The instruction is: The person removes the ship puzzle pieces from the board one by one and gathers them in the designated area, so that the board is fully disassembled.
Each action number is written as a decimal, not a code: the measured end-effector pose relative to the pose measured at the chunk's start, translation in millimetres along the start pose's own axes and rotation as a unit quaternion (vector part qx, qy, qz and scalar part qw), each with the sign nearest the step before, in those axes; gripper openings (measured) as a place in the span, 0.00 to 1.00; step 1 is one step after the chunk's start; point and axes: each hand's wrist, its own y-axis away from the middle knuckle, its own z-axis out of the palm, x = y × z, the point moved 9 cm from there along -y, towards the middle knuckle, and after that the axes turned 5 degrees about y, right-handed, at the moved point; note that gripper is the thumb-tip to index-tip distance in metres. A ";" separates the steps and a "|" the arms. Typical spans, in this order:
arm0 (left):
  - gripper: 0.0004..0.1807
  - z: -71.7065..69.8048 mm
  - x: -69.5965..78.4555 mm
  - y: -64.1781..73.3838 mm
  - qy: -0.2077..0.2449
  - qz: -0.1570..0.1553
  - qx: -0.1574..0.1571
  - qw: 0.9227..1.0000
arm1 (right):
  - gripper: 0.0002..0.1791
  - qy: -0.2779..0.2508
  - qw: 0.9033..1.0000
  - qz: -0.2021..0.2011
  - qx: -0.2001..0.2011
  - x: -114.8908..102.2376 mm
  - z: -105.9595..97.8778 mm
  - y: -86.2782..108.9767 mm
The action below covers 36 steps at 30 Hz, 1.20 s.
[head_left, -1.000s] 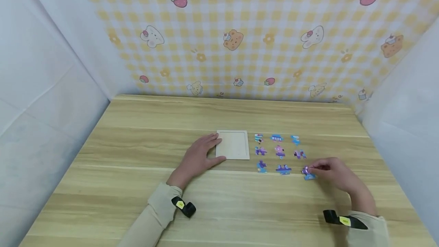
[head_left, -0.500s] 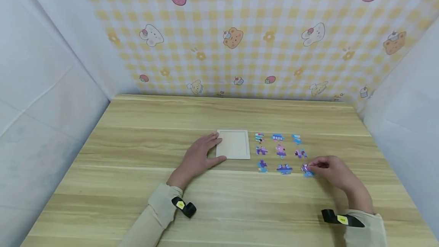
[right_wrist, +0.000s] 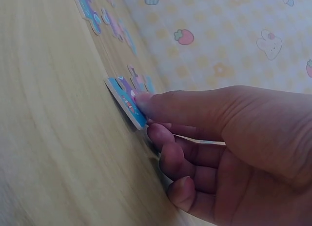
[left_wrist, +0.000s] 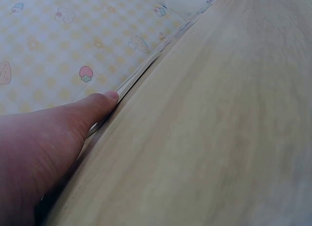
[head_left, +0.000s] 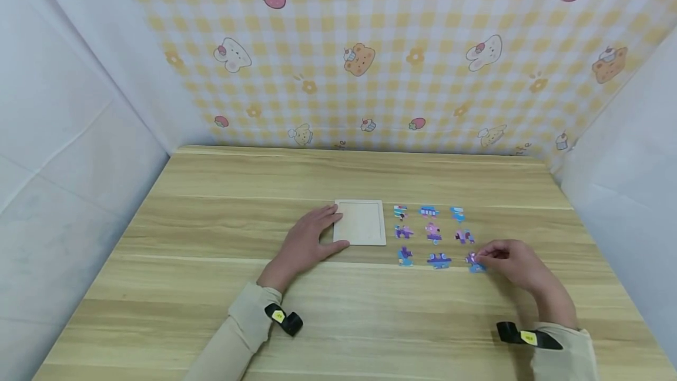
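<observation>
In the head view my left hand rests on the left side of a square, pale wooden puzzle tray. Its fingers lie at the tray's upper left and its thumb touches the near edge. At the right, my right hand pinches a purple-and-blue jigsaw piece between thumb and fingers. The right wrist view shows this jigsaw piece slightly tilted, one edge just off the table; the other fingers curl loosely beside it. The tray's recessed floor is bare.
Several other jigsaw pieces lie apart in rows between the tray and my right hand. All rests on a wood-grain table. A yellow checked cloth hangs behind, with white sheets at both sides.
My right hand has shifted the pinched jigsaw piece slightly left and away from me, closer to its row, then stayed nearly still. The left hand has kept its place on the tray.
</observation>
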 end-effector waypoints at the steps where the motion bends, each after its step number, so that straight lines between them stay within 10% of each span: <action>1: 0.41 -0.1 0.1 -0.1 -0.001 0.000 0.000 1.000 | 0.07 -0.001 1.000 -0.001 0.000 0.0 -0.2 0.0; 36: 0.39 -2.1 2.4 1.8 -0.007 0.013 0.011 1.000 | 0.04 -0.020 0.999 -0.027 0.011 2.5 -0.5 -0.9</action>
